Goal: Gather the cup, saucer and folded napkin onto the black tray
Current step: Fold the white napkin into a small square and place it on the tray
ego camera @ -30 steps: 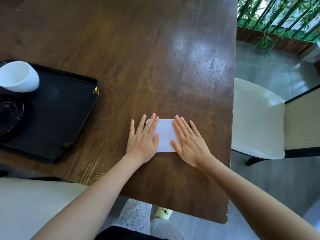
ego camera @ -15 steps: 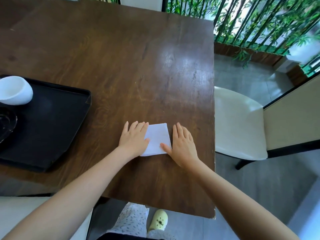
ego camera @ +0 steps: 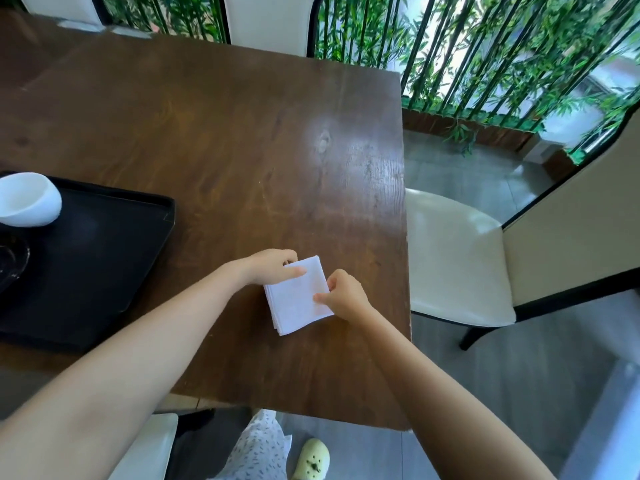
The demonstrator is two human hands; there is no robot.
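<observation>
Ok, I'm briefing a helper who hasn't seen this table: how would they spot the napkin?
On the brown table, look right of the black tray, near the edge by the cream chair. The napkin is a white folded square pinched between the left hand and right hand, the only flat white thing there.

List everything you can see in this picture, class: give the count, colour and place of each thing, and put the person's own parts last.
table: one, dark brown wood, fills the middle
tray: one, black, on the table at left
cup: one, white, on the tray's far left
saucer: one, dark glass, on the tray, cut by the left edge
napkin: one, white, folded, on the table near the right edge
chairs: cream, around the table
bamboo: green, behind
left hand: on the napkin's far-left corner
right hand: pinching the napkin's right edge
</observation>
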